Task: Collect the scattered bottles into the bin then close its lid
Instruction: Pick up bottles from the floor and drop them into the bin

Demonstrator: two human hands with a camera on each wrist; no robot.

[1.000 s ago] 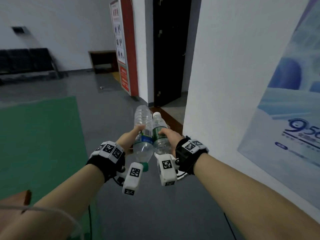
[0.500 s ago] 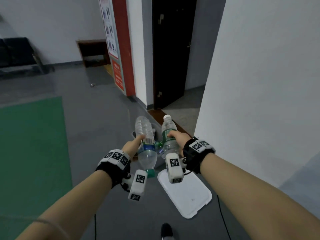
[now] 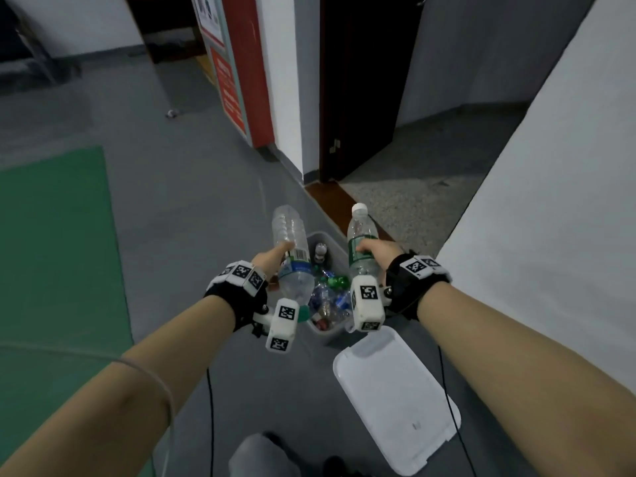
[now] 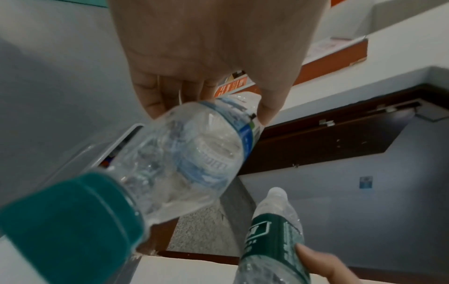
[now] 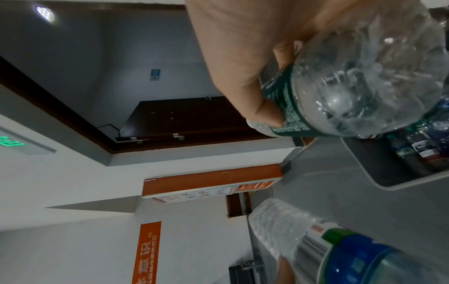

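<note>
Left hand (image 3: 272,261): gripping a clear bottle with a blue label (image 3: 292,259), teal cap pointing back toward the person, base pointing away. Right hand (image 3: 378,253): gripping a bottle with a green label (image 3: 361,242) around its middle, white cap up. Both bottles are hovering over the bin (image 3: 332,242), apart from each other.

Bin: sitting open on the grey floor (image 3: 192,187), already holding a heap of other bottles (image 3: 327,301). Its white lid (image 3: 395,401) is lying flat on the floor just beside it, nearer the person.

Surroundings: white wall (image 3: 550,201) standing close on the right; dark door (image 3: 358,80) and red sign panel (image 3: 241,63) ahead; green mat (image 3: 51,253) lying to the left.

Left wrist view: showing the fingers (image 4: 155,96) and thumb pinching the blue-label bottle, with the bin rim underneath. Right wrist view: showing labelled bottles inside the bin and a lit green sign (image 5: 9,143), neither readable from the head view.
</note>
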